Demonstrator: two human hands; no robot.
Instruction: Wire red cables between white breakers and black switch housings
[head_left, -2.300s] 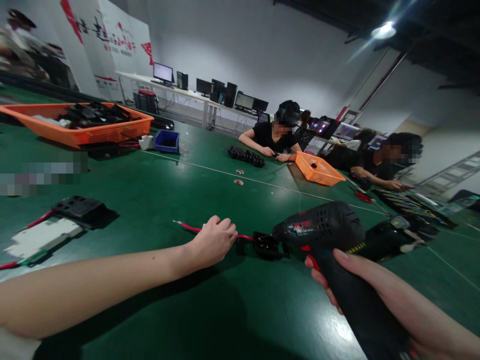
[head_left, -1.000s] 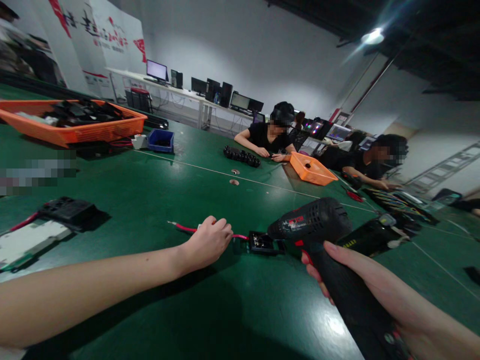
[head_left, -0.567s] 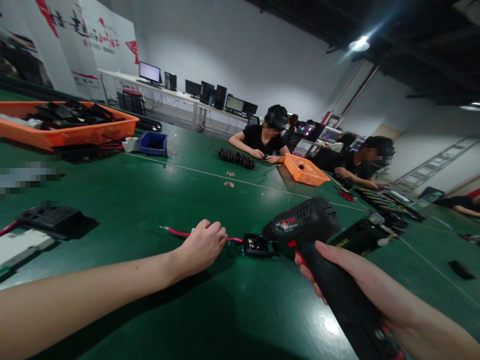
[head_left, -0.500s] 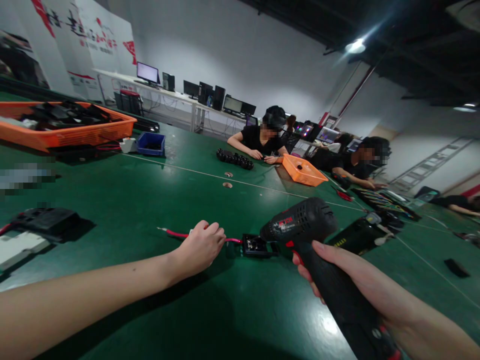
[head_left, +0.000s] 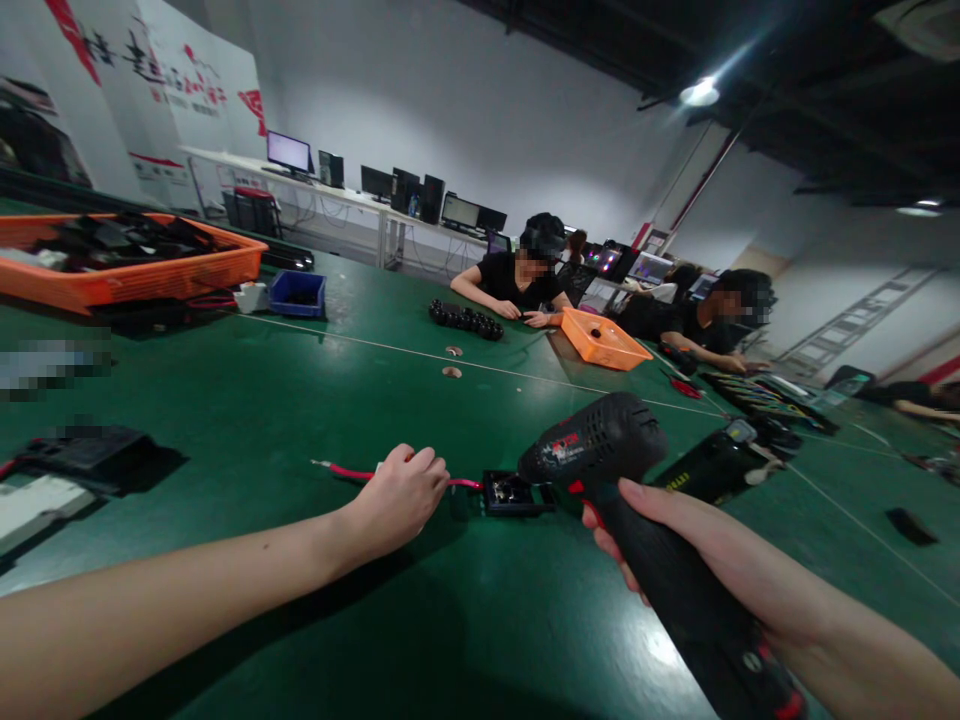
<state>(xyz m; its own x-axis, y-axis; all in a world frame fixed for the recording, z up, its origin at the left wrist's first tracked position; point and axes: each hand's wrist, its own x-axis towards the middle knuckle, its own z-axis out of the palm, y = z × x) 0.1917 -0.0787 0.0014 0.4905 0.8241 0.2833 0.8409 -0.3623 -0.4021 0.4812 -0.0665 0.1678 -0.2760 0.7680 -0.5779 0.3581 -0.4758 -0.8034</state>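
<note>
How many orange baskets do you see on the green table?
2: one orange basket at the picture's left edge, holding mostly black parts; a smaller orange basket beside a co-worker's hands, farther right.

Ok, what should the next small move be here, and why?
Perhaps press the power driver gently toward the black part: the right hand holds it with its nose at that part, and the left hand is closed over the red wire leading there. Whether the tip is seated is too small to tell.
</note>
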